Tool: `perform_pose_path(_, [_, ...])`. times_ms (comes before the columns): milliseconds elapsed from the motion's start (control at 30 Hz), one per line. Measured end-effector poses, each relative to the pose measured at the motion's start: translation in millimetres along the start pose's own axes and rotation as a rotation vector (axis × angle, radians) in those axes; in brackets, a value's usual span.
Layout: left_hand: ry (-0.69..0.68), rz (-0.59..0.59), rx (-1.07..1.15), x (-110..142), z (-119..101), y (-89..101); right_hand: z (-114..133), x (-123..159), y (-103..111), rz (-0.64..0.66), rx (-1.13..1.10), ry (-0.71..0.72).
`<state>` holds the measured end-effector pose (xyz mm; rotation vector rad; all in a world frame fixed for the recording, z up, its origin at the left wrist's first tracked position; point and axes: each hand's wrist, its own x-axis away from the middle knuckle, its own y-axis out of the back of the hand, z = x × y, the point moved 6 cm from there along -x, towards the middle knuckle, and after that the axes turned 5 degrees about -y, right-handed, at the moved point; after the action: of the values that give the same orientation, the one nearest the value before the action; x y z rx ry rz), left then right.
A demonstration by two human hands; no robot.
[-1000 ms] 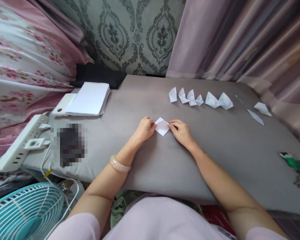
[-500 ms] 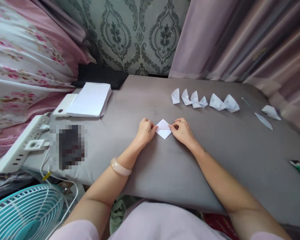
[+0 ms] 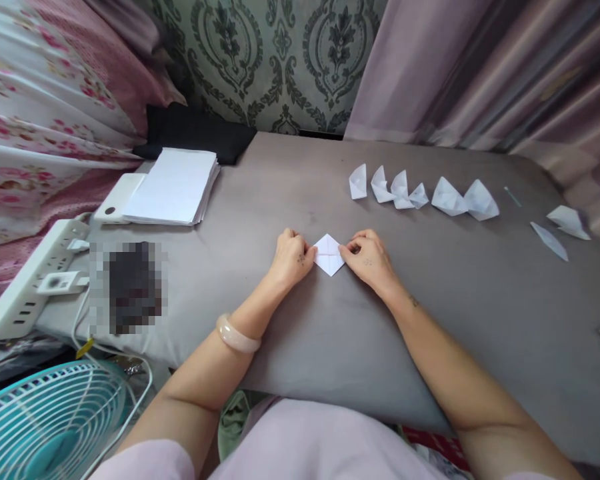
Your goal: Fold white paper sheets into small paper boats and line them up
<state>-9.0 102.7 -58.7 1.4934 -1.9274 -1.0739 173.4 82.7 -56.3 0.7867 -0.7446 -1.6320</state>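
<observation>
A small white folded paper (image 3: 329,256), diamond-shaped with a crease running across its middle, is held just in front of me over the grey-covered table (image 3: 240,280). My left hand (image 3: 295,257) pinches its left corner between thumb and fingers. At the right corner, my right hand (image 3: 367,256) grips it the same way. Beyond the right hand stand several folded paper pieces in a row, among them a narrow one (image 3: 359,182) and a wider one (image 3: 481,199).
A stack of white paper (image 3: 173,183) lies at the left back, by a black cloth (image 3: 195,133). On the left edge are a power strip (image 3: 35,280) and a blurred-out dark item (image 3: 135,287). A teal fan (image 3: 55,427) stands lower left. Loose paper pieces (image 3: 569,222) lie far right.
The paper's upper part now shows a vertical crease and its midline looks different; both hands keep their pinch on the corners. The view has shifted slightly.
</observation>
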Motion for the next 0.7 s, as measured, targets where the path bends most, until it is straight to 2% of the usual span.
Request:
perform_pose_path(167, [0.015,0.017,-0.008,-0.3,-0.1,0.8,-0.6,-0.6,0.5,0.005,-0.008,-0.01])
perform_pose_path(400, [-0.016,-0.008,-0.13,2.5,-4.5,1.3,-2.7,0.0,-1.4,0.045,-0.019,-0.041])
perform_pose_path(700, [0.045,0.06,-0.147,5.2,-6.8,4.6,-2.6,-0.9,-1.0,0.054,-0.027,-0.054])
